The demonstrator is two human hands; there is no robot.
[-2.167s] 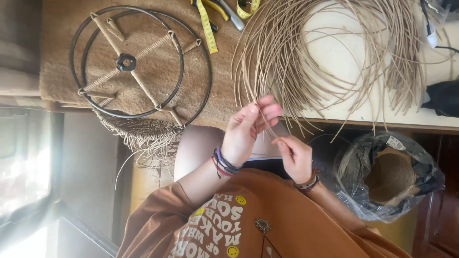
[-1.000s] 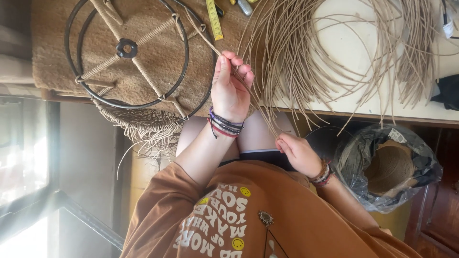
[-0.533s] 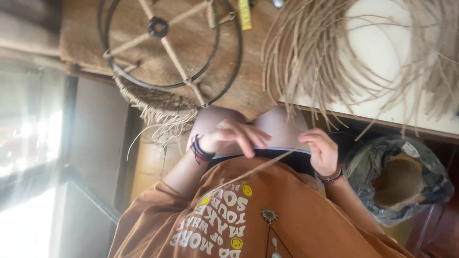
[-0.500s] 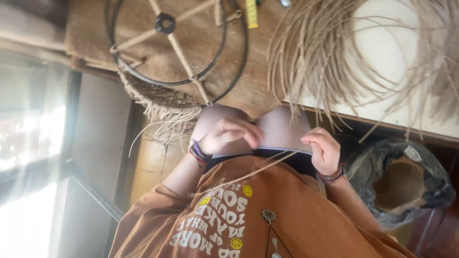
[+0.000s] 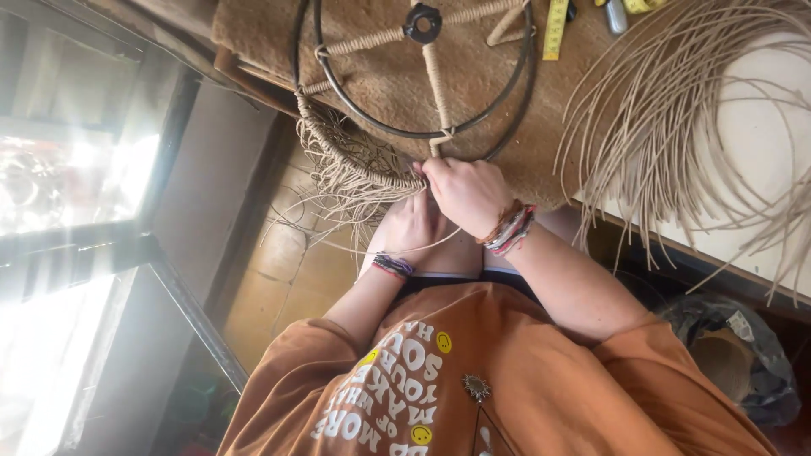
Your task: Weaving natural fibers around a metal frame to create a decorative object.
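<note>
- Half a second back you had both hands low over your lap with one cane strand stretched between them; now they had come up to the near rim of the ring frame [image 5: 382, 131].
- That put the strand [image 5: 372, 251] right at the woven edge [image 5: 363, 173], so I'd judge you had gone from picking and straightening it to working it in.
- Your right hand [image 5: 466, 192] sat on the rim, fingers curled tight and pinching where the woven band ended, just below a wrapped spoke.
- Your left hand [image 5: 416, 226] was tucked beneath and behind the right, fingers bent; whether they were gripping the strand I could not tell, as the right hand covered them.
- The strand lay long and thin, nearly level, sweeping out to the left of your fingers and rising a little toward the right hand. Its far end trailed off among the loose hanging ends [image 5: 338, 203].
- The frame lay flat on the brown mat [image 5: 372, 76] of the worktop, its rim overhanging toward you.
- The big cane bundle [image 5: 676, 127] rested well to the right of your fingers, the yellow tape measure [image 5: 555, 29] beyond them.
</note>
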